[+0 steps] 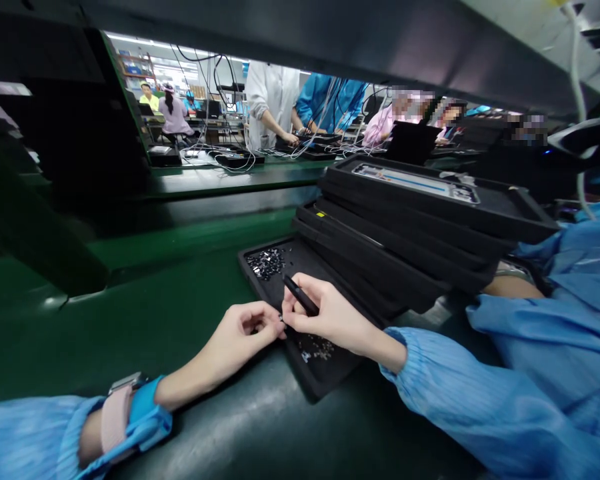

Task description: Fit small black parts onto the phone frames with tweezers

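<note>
My left hand [250,333] pinches something tiny between thumb and forefinger, too small to name, over the left edge of a black tray [313,387]. Touching or nearly touching its fingertips is my right hand [323,313], whose fingers are wrapped round a black pen-like tool [300,295] that slants up to the left. Small black and shiny pieces [267,262] lie heaped at the tray's far end. Small brass-coloured pieces [323,348] are spread at its near end, partly below my right hand.
Several stacked black trays [370,247] rise just behind and right of the small-parts tray. A co-worker's blue sleeve [570,293] is close on the right. A dark post [55,233] stands at the left of the green table [180,273]. Overhead runs a metal beam [330,40].
</note>
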Action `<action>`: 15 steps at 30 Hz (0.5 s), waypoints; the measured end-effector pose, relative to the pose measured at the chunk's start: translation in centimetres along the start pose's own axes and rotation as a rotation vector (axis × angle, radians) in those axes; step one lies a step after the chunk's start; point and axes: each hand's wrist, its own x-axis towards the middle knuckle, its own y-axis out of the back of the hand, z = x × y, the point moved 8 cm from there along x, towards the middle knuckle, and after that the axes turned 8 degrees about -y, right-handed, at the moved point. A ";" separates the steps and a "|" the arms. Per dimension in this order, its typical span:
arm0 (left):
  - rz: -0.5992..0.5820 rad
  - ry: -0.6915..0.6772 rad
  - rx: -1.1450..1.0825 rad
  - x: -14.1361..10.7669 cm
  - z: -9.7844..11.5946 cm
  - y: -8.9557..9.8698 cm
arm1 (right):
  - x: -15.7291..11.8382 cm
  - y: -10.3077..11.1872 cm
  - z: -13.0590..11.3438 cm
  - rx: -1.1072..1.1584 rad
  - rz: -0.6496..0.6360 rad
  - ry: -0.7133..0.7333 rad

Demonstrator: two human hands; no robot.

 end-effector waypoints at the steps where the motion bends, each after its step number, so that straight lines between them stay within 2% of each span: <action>1: -0.004 -0.007 0.008 0.0 0.0 0.0 | 0.0 0.0 0.0 0.006 0.003 -0.003; 6: 0.022 -0.010 -0.006 -0.1 0.0 0.2 | 0.0 0.3 0.1 0.013 0.027 -0.027; 13: 0.006 0.006 0.015 -0.2 0.2 0.0 | 0.0 0.0 0.1 -0.029 -0.004 -0.018; 15: 0.010 0.005 0.021 -0.1 0.3 0.0 | 0.1 0.6 -0.3 -0.041 0.026 -0.024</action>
